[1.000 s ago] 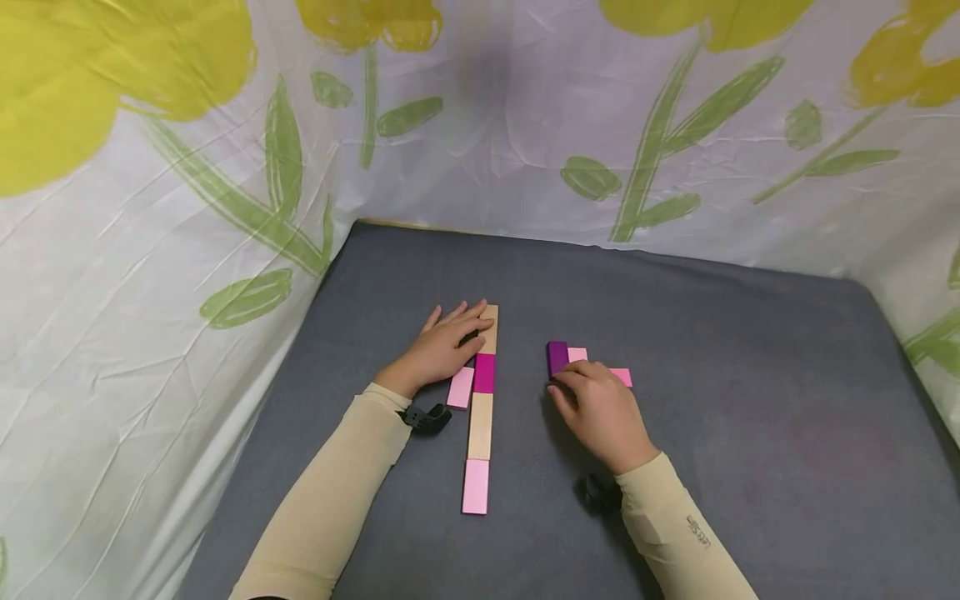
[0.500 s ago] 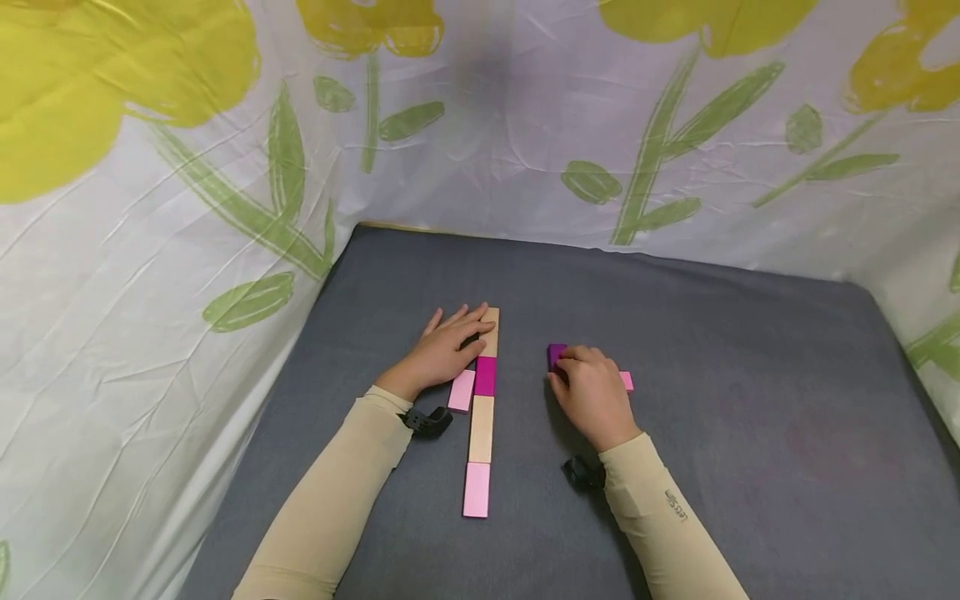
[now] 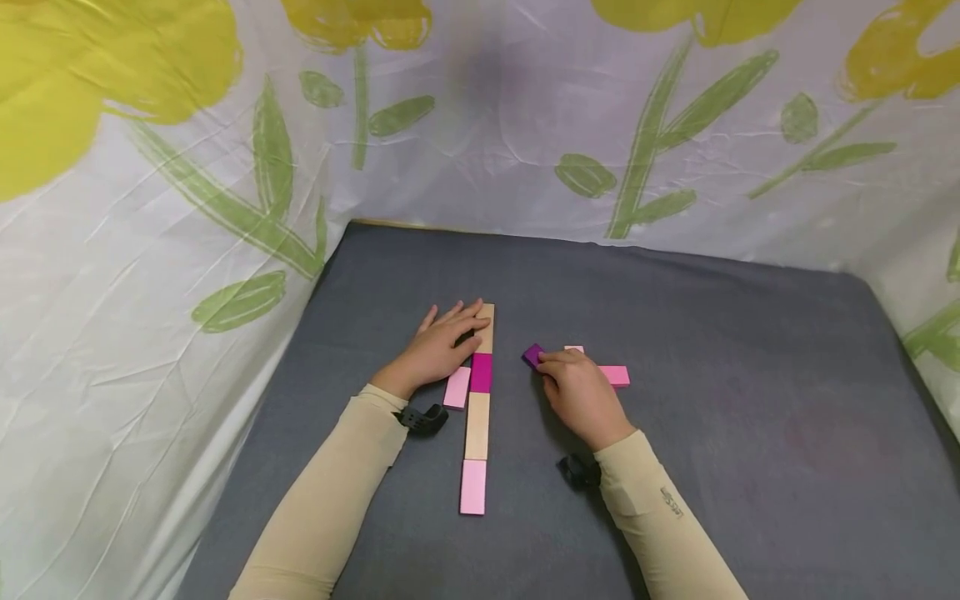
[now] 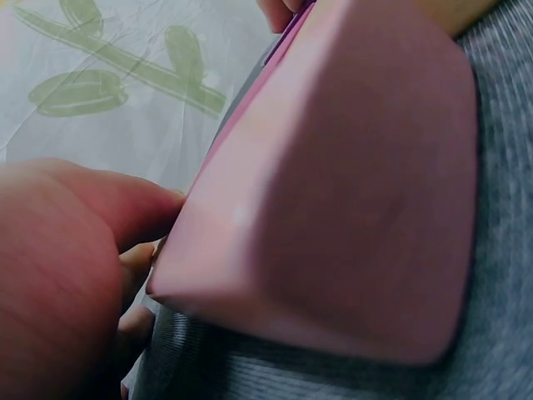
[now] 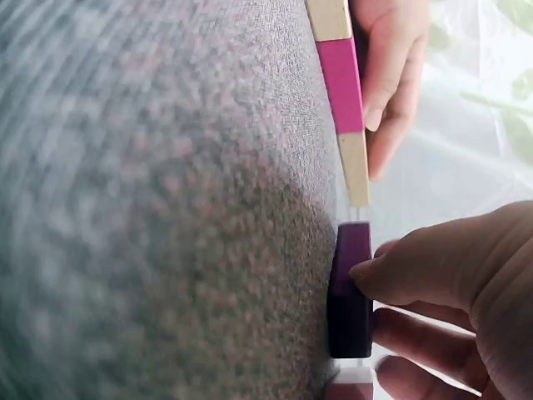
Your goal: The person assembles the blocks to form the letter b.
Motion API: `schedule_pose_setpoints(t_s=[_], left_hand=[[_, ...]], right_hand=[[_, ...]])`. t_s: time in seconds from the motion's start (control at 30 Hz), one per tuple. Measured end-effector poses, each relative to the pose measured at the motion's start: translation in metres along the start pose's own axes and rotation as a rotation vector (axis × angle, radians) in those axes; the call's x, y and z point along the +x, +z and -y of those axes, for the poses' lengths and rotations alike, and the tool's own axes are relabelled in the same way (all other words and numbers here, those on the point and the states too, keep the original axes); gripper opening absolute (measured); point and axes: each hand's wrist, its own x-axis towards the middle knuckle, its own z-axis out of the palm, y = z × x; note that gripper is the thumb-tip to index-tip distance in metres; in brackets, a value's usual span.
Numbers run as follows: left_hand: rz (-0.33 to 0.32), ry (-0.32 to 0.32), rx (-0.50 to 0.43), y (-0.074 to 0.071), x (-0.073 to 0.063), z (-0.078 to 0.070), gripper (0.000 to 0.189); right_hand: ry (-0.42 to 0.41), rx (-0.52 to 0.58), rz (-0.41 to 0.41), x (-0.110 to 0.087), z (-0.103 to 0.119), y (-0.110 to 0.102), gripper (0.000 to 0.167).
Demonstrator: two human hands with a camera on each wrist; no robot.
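Observation:
In the head view my left hand (image 3: 433, 354) rests with fingers extended on the far wooden block (image 3: 487, 340) of a straight row. That row continues toward me with a magenta block (image 3: 481, 372), another wooden block (image 3: 477, 425) and a pale pink block (image 3: 472, 487). A separate pink block (image 3: 457, 387) lies beside the row, just under the left wrist. To the right, my right hand (image 3: 587, 400) pinches a dark purple block (image 3: 532, 354), turned at a slant. The right wrist view shows the thumb against that block's face, low over the grey cloth.
Partly behind the right hand lies a small pale pink block (image 3: 573, 348), with a brighter pink block (image 3: 617, 376) to its right. Grey cloth (image 3: 750, 433) covers the table. A white curtain (image 3: 480, 158) with printed flowers hangs along the back and sides.
My right hand has taken hold of the purple block, drawn it left away from the pale pink one and turned it aslant. My left hand stays on the row.

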Motion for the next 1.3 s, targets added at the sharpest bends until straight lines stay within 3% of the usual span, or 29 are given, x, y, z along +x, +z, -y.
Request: schedule_pose_setpoints(t_s=[0.6,1.3], left_hand=[[-0.006,-0.016,0.012,-0.004,-0.002,-0.004,0.047],[0.004,-0.011,0.011,-0.001,0.002,-0.001,0.048]], right_hand=[[-0.131,0.069,0.104,0.004,0.012,0.003,0.022],[-0.191,0.112,0.151,-0.002,0.019,0.005,0.022]])
